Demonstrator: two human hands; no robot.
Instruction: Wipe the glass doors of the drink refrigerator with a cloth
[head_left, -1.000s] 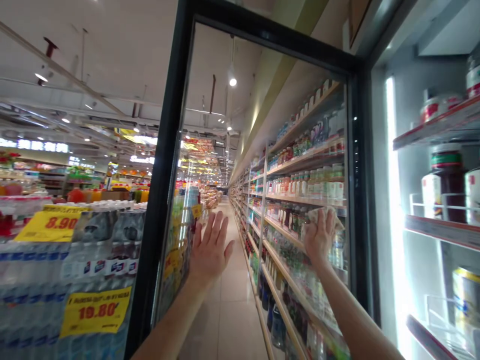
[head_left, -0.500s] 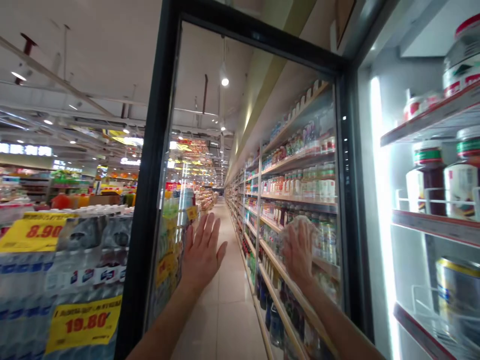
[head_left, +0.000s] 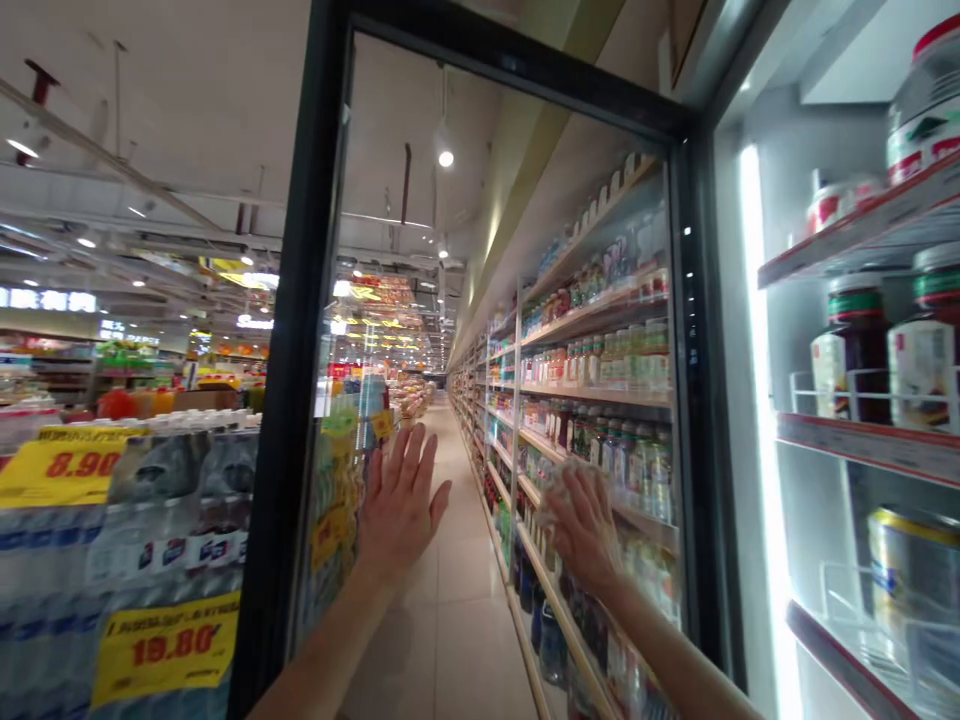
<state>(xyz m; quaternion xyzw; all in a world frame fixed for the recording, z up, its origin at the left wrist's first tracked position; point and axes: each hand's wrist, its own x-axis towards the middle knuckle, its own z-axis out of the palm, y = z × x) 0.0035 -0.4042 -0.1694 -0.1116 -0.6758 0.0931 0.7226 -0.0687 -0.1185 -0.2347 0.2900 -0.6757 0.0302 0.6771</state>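
An open glass fridge door [head_left: 495, 300] with a black frame stands in front of me. My left hand [head_left: 401, 500] lies flat on the glass, fingers stretched upward. My right hand [head_left: 583, 520] presses a pale cloth [head_left: 559, 478] against the glass, to the right of the left hand and at about the same height. Through the pane I see a long aisle with stocked shelves.
The lit fridge interior [head_left: 855, 420] is at the right, with bottles [head_left: 851, 345] and cans on wire-fronted shelves. Stacked water packs with yellow price signs [head_left: 169, 645] stand at the left. A tiled aisle floor [head_left: 465, 620] runs ahead.
My right hand with the cloth has slid leftward and down across the glass, away from the door's right frame. The left hand has stayed flat in place.
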